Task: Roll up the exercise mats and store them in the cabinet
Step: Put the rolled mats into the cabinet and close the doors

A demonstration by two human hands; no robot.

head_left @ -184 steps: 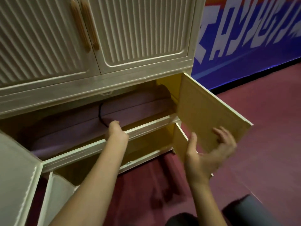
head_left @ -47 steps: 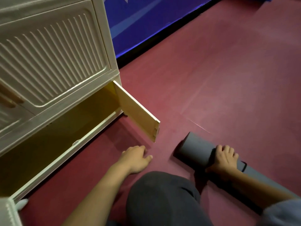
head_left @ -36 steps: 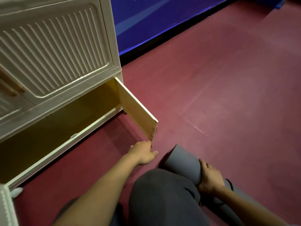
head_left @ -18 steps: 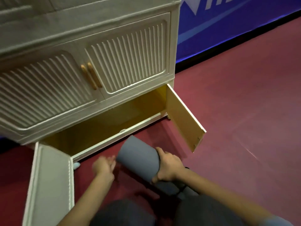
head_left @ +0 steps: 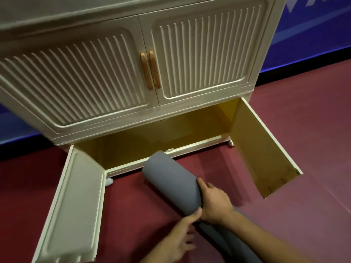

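Head view: since half a second ago, now closer to cabinet point(head_left: 171, 114), left hand point(head_left: 178, 242) joined under grey rolled mat point(head_left: 171, 183), fingers loosely spread. Right hand point(head_left: 214, 204) curled round mat at black strap point(head_left: 200, 198); roll tight, smooth, angled toward open lower compartment point(head_left: 152, 137).

Matt grey foam-like mat point(head_left: 171, 179); ribbed glossy cabinet point(head_left: 205, 59), perhaps plastic; wooden handles point(head_left: 150, 70)

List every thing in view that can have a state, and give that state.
Grey mat: rolled, outside the cabinet, its end pointing at the bottom compartment.
Bottom left door: open.
Bottom right door: open.
Bottom compartment: open, nothing visible inside.
Upper doors: closed.
Right hand: grips the mat.
Left hand: touches the mat from below.
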